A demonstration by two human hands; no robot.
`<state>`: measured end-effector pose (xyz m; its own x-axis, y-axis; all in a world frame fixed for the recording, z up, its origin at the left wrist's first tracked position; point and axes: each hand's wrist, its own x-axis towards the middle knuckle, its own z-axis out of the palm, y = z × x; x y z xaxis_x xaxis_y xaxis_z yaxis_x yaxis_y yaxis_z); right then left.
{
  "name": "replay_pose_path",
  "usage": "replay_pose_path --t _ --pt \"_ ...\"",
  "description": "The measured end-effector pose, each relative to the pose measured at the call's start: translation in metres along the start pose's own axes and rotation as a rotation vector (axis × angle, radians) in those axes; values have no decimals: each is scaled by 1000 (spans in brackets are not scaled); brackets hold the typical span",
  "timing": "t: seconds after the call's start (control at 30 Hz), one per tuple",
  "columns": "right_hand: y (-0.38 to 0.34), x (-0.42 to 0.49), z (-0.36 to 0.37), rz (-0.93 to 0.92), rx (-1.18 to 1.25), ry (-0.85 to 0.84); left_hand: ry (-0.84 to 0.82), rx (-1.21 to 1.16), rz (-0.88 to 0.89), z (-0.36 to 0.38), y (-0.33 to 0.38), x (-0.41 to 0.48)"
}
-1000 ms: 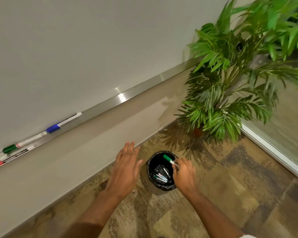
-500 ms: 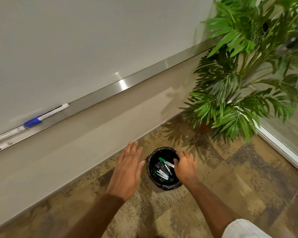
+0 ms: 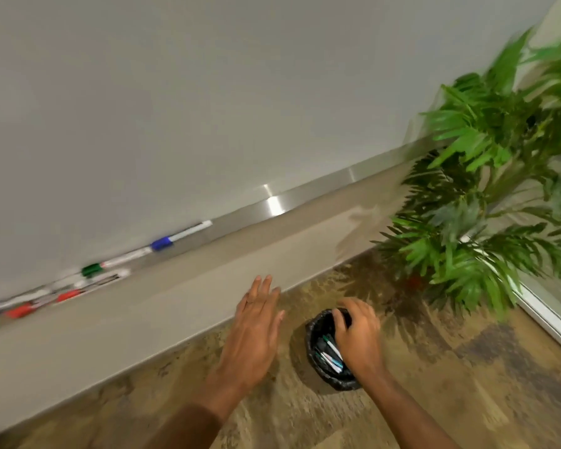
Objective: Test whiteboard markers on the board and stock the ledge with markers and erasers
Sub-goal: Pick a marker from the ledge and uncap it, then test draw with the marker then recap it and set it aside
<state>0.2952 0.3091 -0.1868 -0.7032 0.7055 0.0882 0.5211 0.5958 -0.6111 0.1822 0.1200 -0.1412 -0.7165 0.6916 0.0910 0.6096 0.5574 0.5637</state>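
A small black bin (image 3: 311,338) stands on the floor with several markers (image 3: 329,353) inside. My right hand (image 3: 358,335) hovers over its right half with fingers bent down toward the rim; nothing shows in them. To the left of the bin, my left hand (image 3: 253,332) is flat with straight fingers and holds nothing. The whiteboard (image 3: 208,92) fills the upper left. Along its metal ledge (image 3: 305,199) lie a blue-capped marker (image 3: 178,236), a green-capped marker (image 3: 110,264) and red-capped markers (image 3: 67,295). The frame is blurred.
A leafy green potted plant (image 3: 483,205) stands at the right, close to the bin. A white floor rail (image 3: 548,322) runs along the right edge. The wall below the ledge is plain beige, and the floor is patterned brown.
The green-capped marker left my right hand and dropped into the bin. That hand now sits over the bin with bent fingers. The view swung back left, showing more ledge markers.
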Motion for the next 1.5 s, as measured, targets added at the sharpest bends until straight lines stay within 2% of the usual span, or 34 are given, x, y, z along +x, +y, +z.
replay_pose_path --t 0.07,0.23,0.43,0.77,1.03,1.27,1.5 --pt "-32 -5 1 -77 60 17 68 -6 -2 -22 -5 -6" --pt "-165 -24 15 -291 254 6 212 71 -90 -112 -51 -40" --pt "-304 -61 43 -461 389 -17 367 147 -181 -217 -117 -97" --pt "-455 -104 106 -687 270 -95 420 169 -297 -345 -225 -183" --pt "-507 -93 175 -795 26 -219 386 209 -412 -357 -272 -184" --pt "-508 -76 245 -906 -182 -394 372 246 -533 -346 -290 -173" --pt "-509 -68 288 -1052 -315 -441 332 220 -656 -337 -296 -165"
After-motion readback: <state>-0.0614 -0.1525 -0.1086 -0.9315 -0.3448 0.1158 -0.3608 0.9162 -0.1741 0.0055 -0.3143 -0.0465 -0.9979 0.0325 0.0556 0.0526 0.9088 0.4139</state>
